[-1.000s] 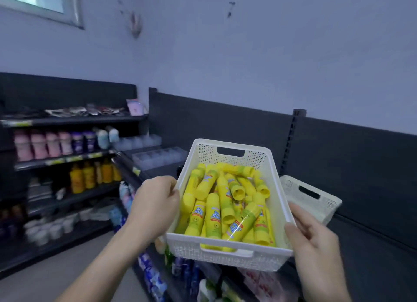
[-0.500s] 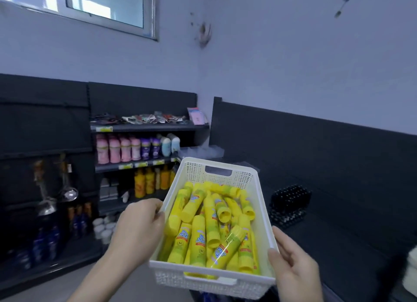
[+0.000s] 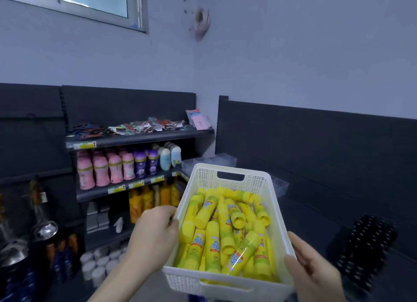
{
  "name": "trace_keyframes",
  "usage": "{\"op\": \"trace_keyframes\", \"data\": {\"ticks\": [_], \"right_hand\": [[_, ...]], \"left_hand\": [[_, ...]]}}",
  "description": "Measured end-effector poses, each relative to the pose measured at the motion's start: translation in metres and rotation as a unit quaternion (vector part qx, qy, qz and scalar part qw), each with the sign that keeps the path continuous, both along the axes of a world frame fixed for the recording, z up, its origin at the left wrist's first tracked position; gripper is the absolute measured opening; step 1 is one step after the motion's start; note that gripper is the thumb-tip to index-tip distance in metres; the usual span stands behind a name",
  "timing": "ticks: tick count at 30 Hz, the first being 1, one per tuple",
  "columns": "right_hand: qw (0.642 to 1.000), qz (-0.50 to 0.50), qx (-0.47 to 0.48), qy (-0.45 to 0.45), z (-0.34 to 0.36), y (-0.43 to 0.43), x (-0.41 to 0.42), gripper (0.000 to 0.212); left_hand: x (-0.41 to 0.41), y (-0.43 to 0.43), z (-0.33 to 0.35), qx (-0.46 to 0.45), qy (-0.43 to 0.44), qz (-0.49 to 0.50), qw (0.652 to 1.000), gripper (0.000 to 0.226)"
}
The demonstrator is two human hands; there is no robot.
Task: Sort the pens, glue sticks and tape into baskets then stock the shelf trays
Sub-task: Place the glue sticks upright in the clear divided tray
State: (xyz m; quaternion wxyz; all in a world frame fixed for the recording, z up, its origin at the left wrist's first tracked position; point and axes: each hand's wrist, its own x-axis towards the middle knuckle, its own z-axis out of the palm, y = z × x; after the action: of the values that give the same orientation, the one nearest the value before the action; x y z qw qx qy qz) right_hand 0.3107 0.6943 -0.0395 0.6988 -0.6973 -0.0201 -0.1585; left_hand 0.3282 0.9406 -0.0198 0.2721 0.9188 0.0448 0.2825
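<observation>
The stiff basket (image 3: 203,177), held up in the near middle and full of loose glue sticks (image 3: 225,229), probably feels heavy, so it suits a two-sided hold: left hand (image 3: 155,231) grips the left rim, right hand (image 3: 313,272) clasps the right.

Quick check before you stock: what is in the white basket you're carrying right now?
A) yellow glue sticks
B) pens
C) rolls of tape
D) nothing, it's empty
A: the white basket is piled with yellow glue sticks, the left hand gripping one long side and the right hand holding the other.
</observation>
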Motion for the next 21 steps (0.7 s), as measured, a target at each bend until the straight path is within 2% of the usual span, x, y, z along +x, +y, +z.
{"op": "trace_keyframes", "data": {"ticks": [7,13,17,18,21], "right_hand": [[0.995,-0.092,-0.006,-0.040,0.002,0.014,0.088,0.042],[0.977,-0.213,-0.009,-0.011,-0.002,0.001,0.133,0.042],[0.957,-0.290,-0.025,-0.003,-0.008,-0.005,0.156,0.063],[0.948,-0.317,-0.026,0.003,-0.014,-0.008,0.163,0.060],[0.923,-0.383,-0.034,0.022,-0.043,-0.015,0.189,0.031]], "left_hand": [[0.131,0.007,0.010,0.005,0.003,-0.094,0.996,0.016],[0.238,-0.024,-0.003,-0.014,0.062,-0.220,0.973,0.030],[0.299,-0.059,-0.024,-0.005,0.095,-0.297,0.950,0.017],[0.313,-0.067,-0.029,-0.008,0.103,-0.319,0.942,0.016],[0.356,-0.090,-0.047,-0.023,0.131,-0.373,0.918,0.019]]}}
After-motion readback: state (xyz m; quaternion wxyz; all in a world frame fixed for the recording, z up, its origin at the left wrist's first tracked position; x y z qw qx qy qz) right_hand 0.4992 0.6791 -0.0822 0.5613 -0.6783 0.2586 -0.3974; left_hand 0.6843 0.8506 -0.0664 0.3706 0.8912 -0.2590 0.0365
